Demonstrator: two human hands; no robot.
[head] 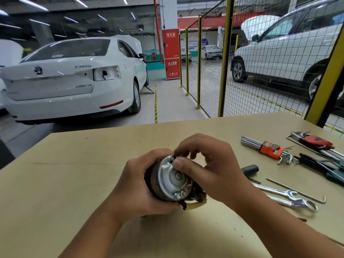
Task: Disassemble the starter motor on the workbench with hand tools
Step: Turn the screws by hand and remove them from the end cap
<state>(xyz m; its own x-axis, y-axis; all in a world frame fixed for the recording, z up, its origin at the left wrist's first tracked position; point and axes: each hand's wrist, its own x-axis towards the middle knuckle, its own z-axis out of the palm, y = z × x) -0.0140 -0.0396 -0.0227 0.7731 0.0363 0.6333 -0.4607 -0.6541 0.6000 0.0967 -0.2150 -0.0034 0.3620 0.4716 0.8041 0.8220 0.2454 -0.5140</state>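
Two hands hold one starter motor point(167, 179): left hand point(137, 185) wraps it, right hand point(208, 164) pinches its upper bolt point(172, 158).

The flat wooden workbench top point(93, 183) is pale tan. The round metal end cap of the starter motor point(170, 180) is bright silver, its body dark brown-black. One hex key set sits in an orange plastic holder point(270, 148), another in a red holder point(316, 141). Two open-ended steel wrenches point(290, 198) are shiny silver. The mesh fence posts point(225, 56) are yellow; the parked saloon car point(70, 77) is white.
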